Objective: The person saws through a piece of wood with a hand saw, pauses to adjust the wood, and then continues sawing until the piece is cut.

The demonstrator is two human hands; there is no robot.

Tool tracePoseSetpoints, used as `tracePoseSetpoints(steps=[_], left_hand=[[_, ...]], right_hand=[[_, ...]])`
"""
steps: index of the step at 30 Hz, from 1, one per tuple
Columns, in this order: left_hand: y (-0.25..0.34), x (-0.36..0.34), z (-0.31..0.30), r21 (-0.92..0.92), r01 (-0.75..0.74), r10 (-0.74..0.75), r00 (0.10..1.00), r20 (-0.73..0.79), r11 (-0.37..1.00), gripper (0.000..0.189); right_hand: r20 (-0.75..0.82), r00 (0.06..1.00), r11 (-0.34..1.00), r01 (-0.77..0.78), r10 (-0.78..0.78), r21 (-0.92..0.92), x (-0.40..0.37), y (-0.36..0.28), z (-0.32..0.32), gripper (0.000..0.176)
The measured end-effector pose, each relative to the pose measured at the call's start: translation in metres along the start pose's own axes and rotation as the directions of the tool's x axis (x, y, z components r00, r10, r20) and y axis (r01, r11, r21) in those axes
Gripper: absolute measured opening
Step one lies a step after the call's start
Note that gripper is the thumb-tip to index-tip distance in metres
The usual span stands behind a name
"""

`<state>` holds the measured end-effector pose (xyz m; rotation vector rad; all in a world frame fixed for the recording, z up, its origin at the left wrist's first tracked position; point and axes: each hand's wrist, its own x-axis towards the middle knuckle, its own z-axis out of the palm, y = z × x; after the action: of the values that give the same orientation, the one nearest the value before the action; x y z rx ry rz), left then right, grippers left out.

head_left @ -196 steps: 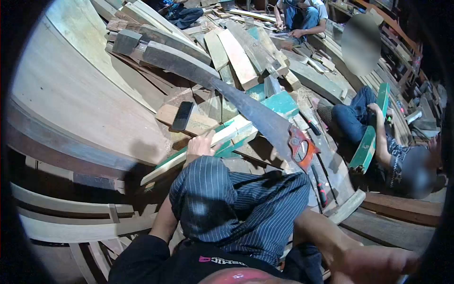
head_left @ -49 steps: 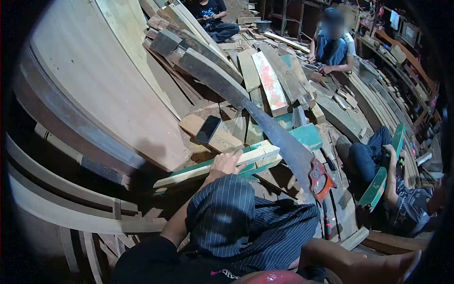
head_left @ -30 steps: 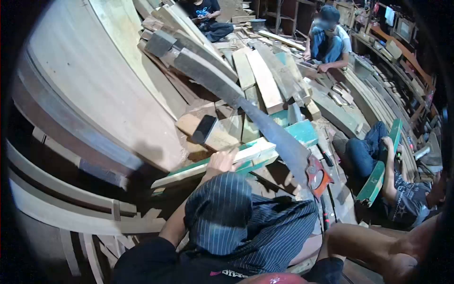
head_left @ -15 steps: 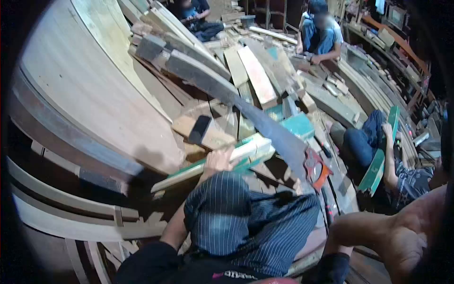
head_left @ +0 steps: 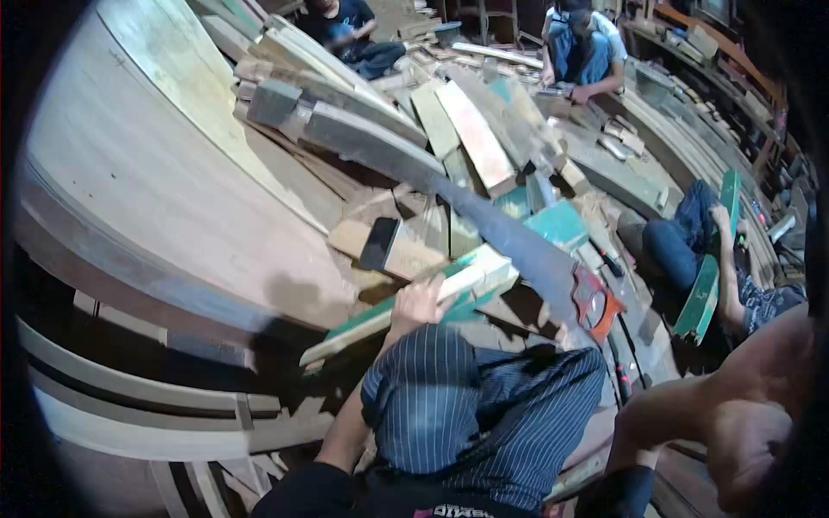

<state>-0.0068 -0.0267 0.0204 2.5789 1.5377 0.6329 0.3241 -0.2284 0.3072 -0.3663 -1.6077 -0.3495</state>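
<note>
My left hand (head_left: 419,304) is wrapped over a length of wood (head_left: 363,330) with pale sawn faces and green-painted sides, lying just past my knee. My right hand (head_left: 760,410) is raised close to the camera at the right edge; its fingers are cut off from view. Beyond the held wood lies a handsaw (head_left: 527,246) with a wide grey blade and an orange-red handle (head_left: 598,302) towards my right knee. A black phone-like slab (head_left: 378,244) rests on a bare wood block (head_left: 414,259) by my left hand.
Large curved panels (head_left: 173,173) fill the left side. Loose planks and a green-painted block (head_left: 557,226) lie ahead. At right, a co-worker's hand holds a green board (head_left: 704,293). Two other people (head_left: 587,52) sit at the back. Several tools (head_left: 620,367) lie beside my right knee.
My view has shifted a little, so the scene sits further right. My left hand stays on the green-sided wood. The right hand is still raised, a little lower in view.
</note>
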Motion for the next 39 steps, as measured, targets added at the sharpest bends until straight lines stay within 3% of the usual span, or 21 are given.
tracePoseSetpoints(steps=[2, 4, 6, 8, 10, 16, 17, 19, 21, 23, 24, 26, 28, 30, 32, 33, 35, 38, 39], left_hand=[[0.021, -0.002, -0.014, 0.088, 0.166, -0.173, 0.982, 0.076, 0.982, 0.042], [0.017, -0.002, -0.012, 0.036, 0.148, -0.150, 0.986, 0.067, 0.988, 0.041], [0.021, 0.001, -0.016, 0.081, 0.232, -0.242, 0.955, 0.169, 0.969, 0.040], [0.018, -0.002, -0.013, 0.076, 0.183, -0.190, 0.977, 0.100, 0.980, 0.040], [0.015, 0.000, -0.012, 0.038, 0.209, -0.213, 0.962, 0.174, 0.977, 0.042], [0.019, -0.001, -0.017, 0.039, 0.210, -0.214, 0.960, 0.182, 0.977, 0.044], [0.013, -0.003, -0.012, 0.033, 0.119, -0.122, 0.987, 0.104, 0.992, 0.041], [0.015, -0.004, -0.012, 0.028, 0.125, -0.127, 0.986, 0.109, 0.992, 0.042], [0.008, -0.002, -0.004, 0.027, 0.110, -0.112, 0.989, 0.094, 0.994, 0.043], [0.004, -0.003, 0.000, -0.015, 0.095, -0.094, 0.993, 0.067, 0.995, 0.041], [0.009, -0.003, -0.006, -0.001, 0.108, -0.107, 0.991, 0.078, 0.994, 0.041], [0.016, 0.000, -0.012, 0.052, 0.175, -0.180, 0.977, 0.117, 0.983, 0.041], [0.021, -0.001, -0.016, 0.057, 0.205, -0.210, 0.970, 0.118, 0.977, 0.041], [0.022, 0.000, -0.018, 0.057, 0.217, -0.223, 0.965, 0.141, 0.975, 0.041], [0.018, 0.001, -0.013, 0.045, 0.208, -0.212, 0.968, 0.133, 0.977, 0.041], [0.017, 0.001, -0.012, 0.041, 0.204, -0.207, 0.970, 0.129, 0.978, 0.042], [0.015, 0.000, -0.008, 0.046, 0.198, -0.202, 0.973, 0.111, 0.979, 0.042], [0.012, -0.001, -0.004, 0.073, 0.175, -0.181, 0.981, 0.070, 0.982, 0.044], [0.014, -0.001, -0.007, 0.079, 0.186, -0.193, 0.976, 0.102, 0.979, 0.044]], right_hand=[[0.005, 1.000, 1.000, 0.001, -0.001, 0.024, 0.003, 0.006, 0.004, 0.040], [0.003, 1.000, 0.999, 0.006, -0.006, 0.043, 0.004, 0.006, 0.006, 0.041], [0.005, 1.000, 0.998, 0.010, -0.010, 0.060, 0.007, 0.003, 0.003, 0.041], [0.000, 1.000, 0.998, 0.012, -0.012, 0.059, 0.006, -0.004, -0.002, 0.042], [-0.001, 1.000, 0.998, 0.014, -0.014, 0.056, 0.006, -0.009, -0.005, 0.043], [0.008, 0.999, 0.999, -0.033, 0.033, 0.040, -0.002, -0.012, -0.018, 0.045], [0.009, 0.998, 0.998, -0.057, 0.057, 0.021, -0.006, -0.010, -0.020, 0.045], [-0.005, 0.991, 0.989, -0.132, 0.132, -0.064, -0.018, -0.005, -0.017, 0.046], [-0.058, 0.968, 0.931, -0.249, 0.242, -0.266, -0.028, 0.003, 0.005, 0.043], [-0.177, 0.824, 0.736, -0.562, 0.539, -0.378, -0.053, 0.008, 0.016, 0.042], [-0.113, 0.675, 0.616, -0.719, 0.730, -0.322, -0.066, 0.015, 0.017, 0.042], [-0.194, 0.409, 0.356, -0.899, 0.892, -0.257, -0.115, 0.036, 0.019, 0.034], [-0.177, 0.315, 0.201, -0.858, 0.932, -0.473, -0.196, 0.055, -0.002, 0.033], [-0.312, 0.321, 0.079, -0.800, 0.894, -0.595, -0.258, 0.050, 0.002, 0.037], [-0.402, 0.123, -0.070, -0.899, 0.907, -0.432, -0.308, 0.051, -0.004, 0.040], [-0.394, -0.013, -0.123, -0.959, 0.919, -0.255, -0.311, 0.048, 0.002, 0.045], [-0.297, -0.083, -0.115, -0.989, 0.951, -0.091, -0.316, 0.042, 0.012, 0.053], [-0.175, -0.068, -0.051, -0.994, 0.982, 0.101, -0.308, 0.048, 0.032, 0.053], [-0.188, -0.183, -0.132, -0.957, 0.965, 0.257, -0.306, 0.052, 0.032, 0.049]])
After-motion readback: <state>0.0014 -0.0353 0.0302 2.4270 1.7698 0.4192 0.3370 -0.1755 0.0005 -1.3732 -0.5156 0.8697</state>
